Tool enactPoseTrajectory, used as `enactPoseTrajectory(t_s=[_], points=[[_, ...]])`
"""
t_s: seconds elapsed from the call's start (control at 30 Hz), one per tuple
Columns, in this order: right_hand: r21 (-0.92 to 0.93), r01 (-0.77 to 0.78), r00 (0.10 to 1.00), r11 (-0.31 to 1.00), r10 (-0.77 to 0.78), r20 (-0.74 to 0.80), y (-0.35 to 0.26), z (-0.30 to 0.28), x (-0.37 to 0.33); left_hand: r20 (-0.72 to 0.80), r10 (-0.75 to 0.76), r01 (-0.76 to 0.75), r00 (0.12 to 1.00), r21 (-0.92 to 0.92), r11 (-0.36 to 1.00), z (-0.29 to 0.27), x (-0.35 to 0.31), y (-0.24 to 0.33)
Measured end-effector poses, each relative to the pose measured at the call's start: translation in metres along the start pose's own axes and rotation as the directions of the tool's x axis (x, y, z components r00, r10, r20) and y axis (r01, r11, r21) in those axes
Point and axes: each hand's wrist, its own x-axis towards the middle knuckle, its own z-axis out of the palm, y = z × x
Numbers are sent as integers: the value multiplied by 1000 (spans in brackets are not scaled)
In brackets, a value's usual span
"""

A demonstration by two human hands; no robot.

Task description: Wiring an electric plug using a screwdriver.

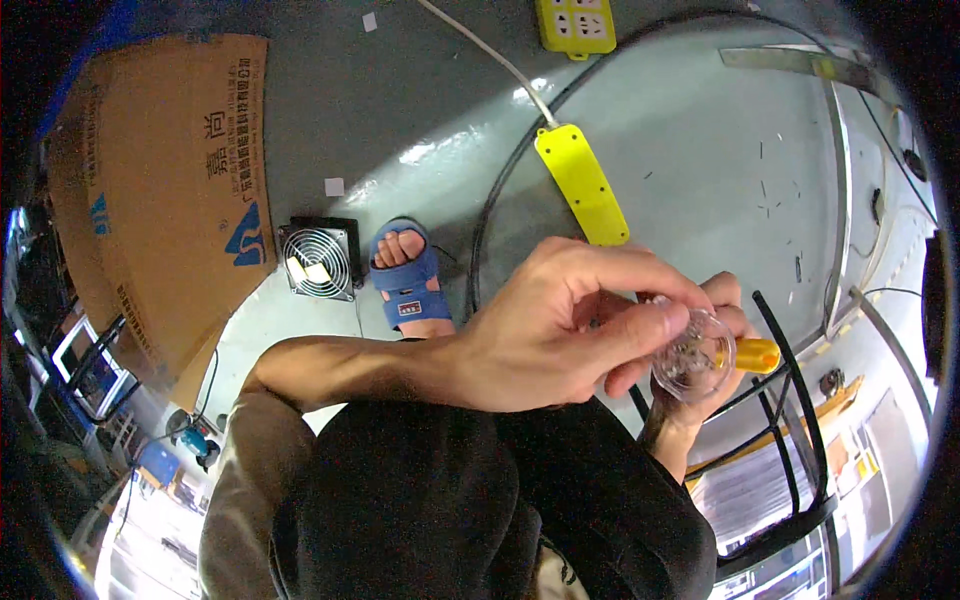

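Observation:
My left hand (pixel 575 335) reaches across to the right, its thumb and index finger pinched at the upper rim of a small clear round container (pixel 695 372). Tiny dark and light bits show through the container's clear wall; what they are is too small to tell. Under and behind the container is my right hand (pixel 728 292), its fingers curled around a tool with an orange handle (pixel 757 356). The tool's other end is hidden. Part of the right palm lies behind the container.
On the grey floor lie a yellow power strip (pixel 580 185), another yellow socket block (pixel 577 25) and a black cable (pixel 487 215). A cardboard sheet (pixel 160 200) and a fan (pixel 318 260) are left of my blue sandal (pixel 408 280). A black metal frame (pixel 800 420) stands at right.

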Motion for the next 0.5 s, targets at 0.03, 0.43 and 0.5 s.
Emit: enactPoseTrajectory(t_s=[0.03, 0.43, 0.5], points=[[2, 3, 1000, 1000, -3, 1, 2, 3, 1, 21, -36, 38, 999, -73, 997, 0, -1, 2], [-57, 234, 960, 970, -222, 174, -16, 5, 15, 195, 88, -78, 977, -58, 995, 0, -3, -2], [-20, 215, 967, 976, -210, 146, -17, 5, 13, 239, 116, -124, 964, 18, 992, -3, -1, 0]])
